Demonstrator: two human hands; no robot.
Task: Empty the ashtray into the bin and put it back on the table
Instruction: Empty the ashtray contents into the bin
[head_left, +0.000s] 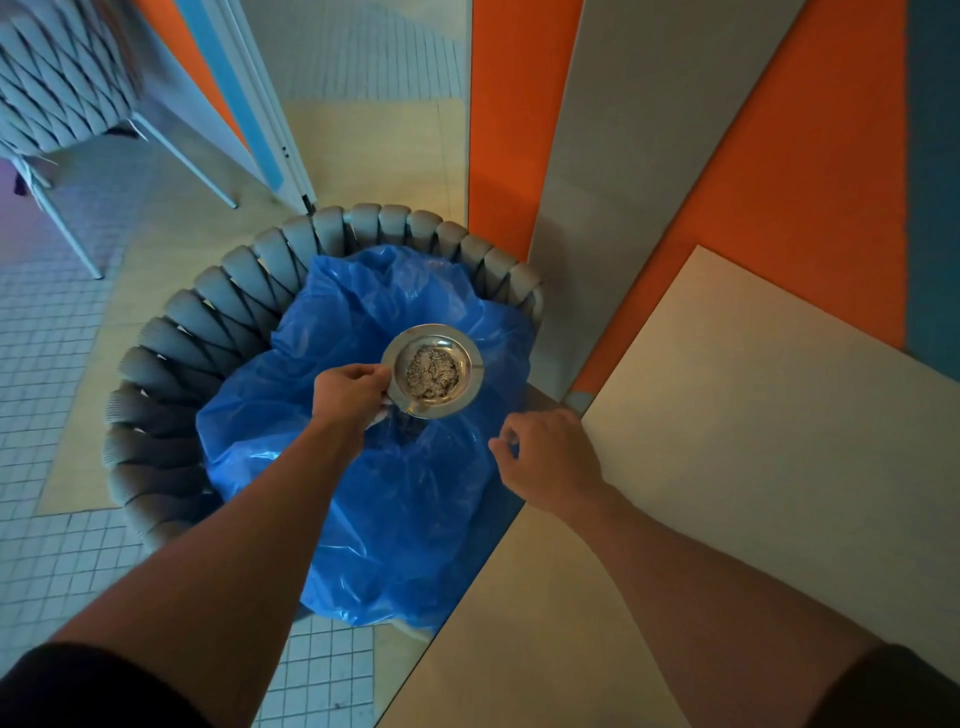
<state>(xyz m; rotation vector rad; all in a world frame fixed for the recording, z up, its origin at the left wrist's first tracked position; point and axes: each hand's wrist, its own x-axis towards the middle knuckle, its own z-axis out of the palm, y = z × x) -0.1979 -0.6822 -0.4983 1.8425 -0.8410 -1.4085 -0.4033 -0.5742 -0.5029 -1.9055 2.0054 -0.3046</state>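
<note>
A floor (62, 364) of small pale square tiles with broader beige slabs meets walls panelled in orange (789, 156), grey and beige. In the upper left corner stands a chair (62, 88) with a woven grey seat and thin metal legs. Against the wall sits the bin (218, 312), a round basket of thick grey woven bands, lined with a crumpled blue plastic bag (395, 493) that spills over its near edge.

The left hand (353, 392) reaches out over the bin and its grip pinches the near-left rim of the ashtray (434, 371), thumb on top and fingers beneath. The ashtray is a round, shiny metal dish held roughly level above the open middle of the bag, face up, with a heap of grey ash (431, 373) in its bowl.

The right hand (545, 457) hovers near the right edge of the bag, just beside the wall. Its fingers are loosely curled, thumb and forefinger close together; whether that grip pinches the plastic or holds nothing cannot be told. Both forearms are bare, with dark sleeves (93, 686) at the bottom edge.
</note>
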